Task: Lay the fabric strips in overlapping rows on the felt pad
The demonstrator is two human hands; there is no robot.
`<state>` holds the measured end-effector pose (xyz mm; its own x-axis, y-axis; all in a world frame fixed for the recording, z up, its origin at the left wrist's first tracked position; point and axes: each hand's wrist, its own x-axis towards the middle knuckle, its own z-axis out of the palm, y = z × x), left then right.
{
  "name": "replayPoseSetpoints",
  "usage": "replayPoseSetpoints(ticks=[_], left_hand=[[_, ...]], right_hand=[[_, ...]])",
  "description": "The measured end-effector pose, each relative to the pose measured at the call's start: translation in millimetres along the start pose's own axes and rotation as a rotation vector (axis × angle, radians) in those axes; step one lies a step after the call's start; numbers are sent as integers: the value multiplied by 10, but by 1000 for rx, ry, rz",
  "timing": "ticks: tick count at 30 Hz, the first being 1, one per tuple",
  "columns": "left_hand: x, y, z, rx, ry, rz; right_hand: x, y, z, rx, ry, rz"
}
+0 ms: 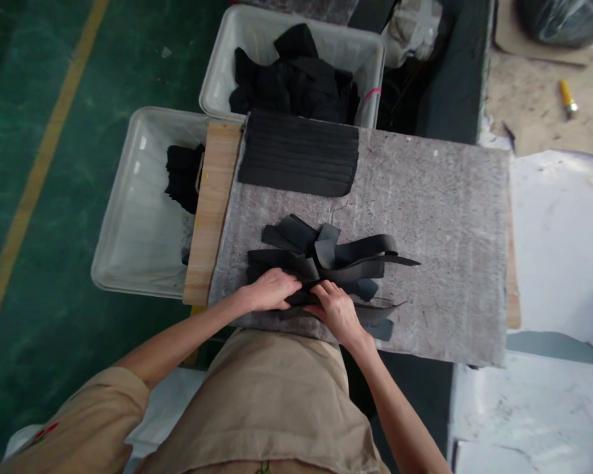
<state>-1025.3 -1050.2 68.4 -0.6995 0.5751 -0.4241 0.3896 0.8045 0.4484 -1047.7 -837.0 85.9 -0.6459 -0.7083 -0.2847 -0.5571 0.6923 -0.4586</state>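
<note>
A loose pile of black strips (356, 268), some curled and some flat, lies near the front of a grey, worn board (435, 237). My left hand (275, 288) and my right hand (337, 308) come together at the near side of this pile. Between them the fingers of both hands are closed on a black strip (304, 296); the fingertips are partly hidden by the material. More strip ends stick out to the right, beneath my right hand. Farther back on the board, several black strips lie overlapped in a neat row (299, 155).
Two white plastic bins stand beyond the board: the back bin (212, 79) holds black pieces, the left bin (123, 204) a few. A wooden plank (212, 217) edges the board's left side. On the right, a yellow-handled tool (567, 97) rests on a paper-covered table (563, 237).
</note>
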Motion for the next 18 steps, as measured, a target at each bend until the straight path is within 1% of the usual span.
replayPoseSetpoints(ticks=[2,4,5,8,10,14,16,18], left_hand=[[-26,-5,-7,-52,-29,23],[-66,-3,-10,-106,-31,28],[-87,0,-12,-127,-31,20],[-145,20,-21,-149,-53,-33],[-177,40,-30,-138,-68,-56],[-225,73,-38,-129,-93,-101],[-237,78,-31,-137,-103,-121],[-241,73,-20,-145,-107,-140]], right_hand=[[96,120,-135,13,94,12],[255,255,-225,-69,173,29],[350,317,-246,-126,180,26],[615,423,-240,-256,92,18],[726,415,-228,-321,26,77],[789,329,-257,-379,-85,254],[792,327,-277,-335,-135,271],[789,368,-302,-284,-161,249]])
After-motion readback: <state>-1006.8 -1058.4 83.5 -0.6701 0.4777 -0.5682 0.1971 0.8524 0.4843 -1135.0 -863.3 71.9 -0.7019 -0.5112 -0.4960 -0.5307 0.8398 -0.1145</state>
